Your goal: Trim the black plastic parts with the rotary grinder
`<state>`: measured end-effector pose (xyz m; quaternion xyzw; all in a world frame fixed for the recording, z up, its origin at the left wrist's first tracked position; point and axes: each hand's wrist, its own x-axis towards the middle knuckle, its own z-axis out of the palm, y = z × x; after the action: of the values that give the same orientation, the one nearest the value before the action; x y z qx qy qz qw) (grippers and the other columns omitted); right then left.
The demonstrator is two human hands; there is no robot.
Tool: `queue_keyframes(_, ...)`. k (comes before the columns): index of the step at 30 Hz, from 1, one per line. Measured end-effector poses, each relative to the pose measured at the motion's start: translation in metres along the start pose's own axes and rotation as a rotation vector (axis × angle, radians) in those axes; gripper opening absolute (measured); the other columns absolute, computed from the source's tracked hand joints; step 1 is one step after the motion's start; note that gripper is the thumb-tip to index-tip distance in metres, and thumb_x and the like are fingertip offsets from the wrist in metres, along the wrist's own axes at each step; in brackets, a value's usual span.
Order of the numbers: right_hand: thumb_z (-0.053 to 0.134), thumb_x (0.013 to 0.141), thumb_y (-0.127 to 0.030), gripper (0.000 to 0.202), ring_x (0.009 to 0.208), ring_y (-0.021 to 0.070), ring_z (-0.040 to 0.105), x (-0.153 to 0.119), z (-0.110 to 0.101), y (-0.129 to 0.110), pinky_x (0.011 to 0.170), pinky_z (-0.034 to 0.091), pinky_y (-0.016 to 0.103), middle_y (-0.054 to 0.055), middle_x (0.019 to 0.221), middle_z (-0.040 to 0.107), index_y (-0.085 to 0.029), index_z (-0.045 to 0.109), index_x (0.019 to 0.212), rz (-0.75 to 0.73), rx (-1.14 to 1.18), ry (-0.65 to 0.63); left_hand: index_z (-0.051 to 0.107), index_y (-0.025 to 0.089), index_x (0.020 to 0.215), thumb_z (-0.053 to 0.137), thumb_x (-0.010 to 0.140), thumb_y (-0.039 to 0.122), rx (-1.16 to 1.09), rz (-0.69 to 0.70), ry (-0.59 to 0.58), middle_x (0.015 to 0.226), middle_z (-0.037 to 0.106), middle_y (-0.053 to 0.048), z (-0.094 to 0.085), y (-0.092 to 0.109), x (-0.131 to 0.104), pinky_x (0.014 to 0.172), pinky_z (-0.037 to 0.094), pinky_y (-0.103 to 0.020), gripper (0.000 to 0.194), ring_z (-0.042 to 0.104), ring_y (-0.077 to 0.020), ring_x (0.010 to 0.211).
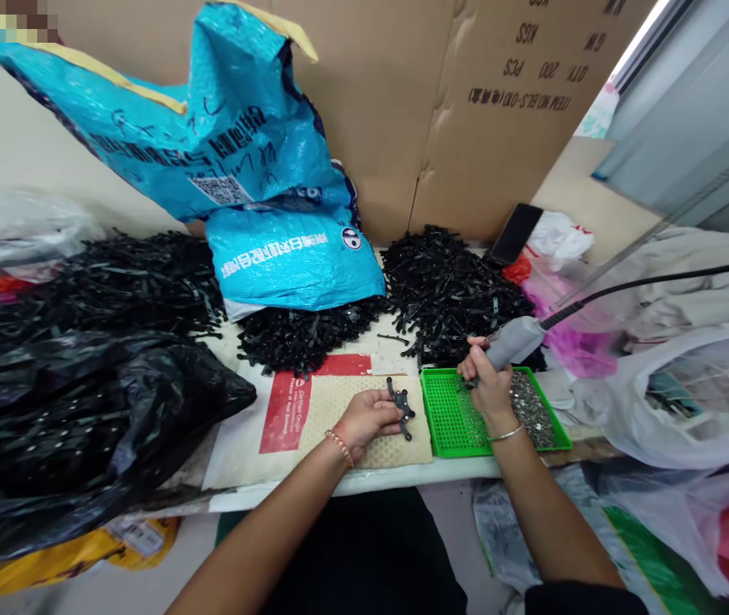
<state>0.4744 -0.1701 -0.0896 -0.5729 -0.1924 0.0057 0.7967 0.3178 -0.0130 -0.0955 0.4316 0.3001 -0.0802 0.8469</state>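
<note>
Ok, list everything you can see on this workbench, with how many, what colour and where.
black plastic strips: three heaps, black, across the back of the bench
small black parts: a few, black, on the mat under the left hand
perforated mat: one, beige, centre front
green tray: one, green, right of the mat
small screws: many, silvery, right side of the tray
electric screwdriver: one, grey with black cable, over the tray
blue sack: one, blue, centre back
black bag: one, black, left front
cardboard: brown, back wall
clear bags: several, translucent, right
left hand: on the small black parts
right hand: gripping the screwdriver
</note>
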Motion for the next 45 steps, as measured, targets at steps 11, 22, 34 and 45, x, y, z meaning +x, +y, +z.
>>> queue_keyframes(11,0.074,0.08,-0.039,0.03,0.043,0.011,0.038,0.0,-0.002,0.004,0.049,0.041,0.024,-0.008,0.052,0.042,-0.018,0.061,0.098,0.004,-0.051,-0.004,0.065,0.008,0.093,0.077,0.064,0.005,-0.014,0.003,-0.001,0.087,0.07,-0.012,-0.001,-0.001,0.001,0.063,0.056,-0.021,0.032,0.067,-0.0147,0.071)
queue_keyframes(22,0.073,0.083,-0.037,0.026,0.043,0.0113,0.038,-0.001,-0.002,0.007,0.048,0.04,0.025,-0.007,0.053,0.042,-0.017,0.06,0.094,-0.014,-0.068,-0.041,0.066,0.006,0.098,0.071,0.068,0.002,-0.022,-0.002,0.004,0.089,0.071,-0.013,0.0,-0.001,0.001,0.062,0.056,-0.02,0.031,0.067,-0.0144,0.072)
queue_keyframes(34,0.072,0.082,-0.039,0.032,0.041,0.0101,0.027,-0.016,0.038,-0.049,0.05,0.04,0.023,-0.01,0.049,0.034,-0.023,0.062,0.108,0.013,0.242,0.007,0.067,0.008,0.089,0.075,0.065,0.001,-0.019,0.014,0.046,0.08,0.069,-0.009,0.001,-0.001,0.001,0.06,0.056,-0.022,0.026,0.066,-0.0139,0.067)
queue_keyframes(45,0.072,0.081,-0.042,0.026,0.04,0.0101,0.028,-0.048,0.097,-0.027,0.047,0.036,0.023,-0.01,0.048,0.034,-0.022,0.059,0.093,0.125,0.284,-0.087,0.067,0.007,0.092,0.069,0.067,-0.001,-0.032,0.045,0.001,0.074,0.066,-0.005,0.0,-0.003,0.0,0.059,0.055,-0.02,0.026,0.062,-0.0099,0.061)
